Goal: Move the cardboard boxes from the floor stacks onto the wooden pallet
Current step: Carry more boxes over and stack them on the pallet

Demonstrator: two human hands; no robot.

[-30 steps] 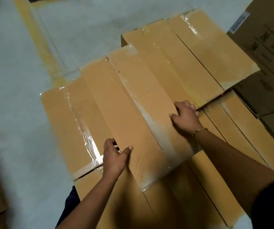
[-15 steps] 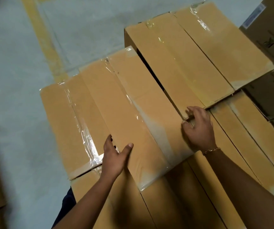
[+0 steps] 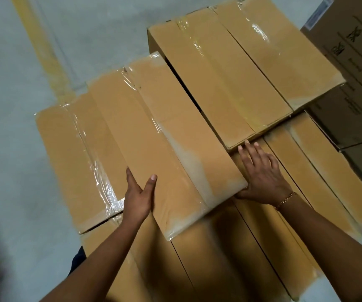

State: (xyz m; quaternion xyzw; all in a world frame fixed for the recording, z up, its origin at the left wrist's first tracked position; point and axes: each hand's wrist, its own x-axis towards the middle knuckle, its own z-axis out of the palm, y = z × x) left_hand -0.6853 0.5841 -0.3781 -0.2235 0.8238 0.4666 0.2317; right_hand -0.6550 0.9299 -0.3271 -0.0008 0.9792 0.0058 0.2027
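Fingers straight, your left hand (image 3: 137,199) and right hand (image 3: 262,177) flank the near end of the centre box (image 3: 175,138), whose long axis runs away-left.

Left hand (image 3: 139,199) on the middle box (image 3: 171,138) — thumb flat on top, fingers straight along its left edge. Right hand (image 3: 262,177) spread flat on a lower-layer box (image 3: 319,177), its heel against the middle box's near right corner, fingertips at the near end of the raised box (image 3: 230,83). Gold bracelet (image 3: 285,200) on that wrist. Printed cartons (image 3: 350,88) far right — grey floor (image 3: 12,127), yellow line (image 3: 42,46).
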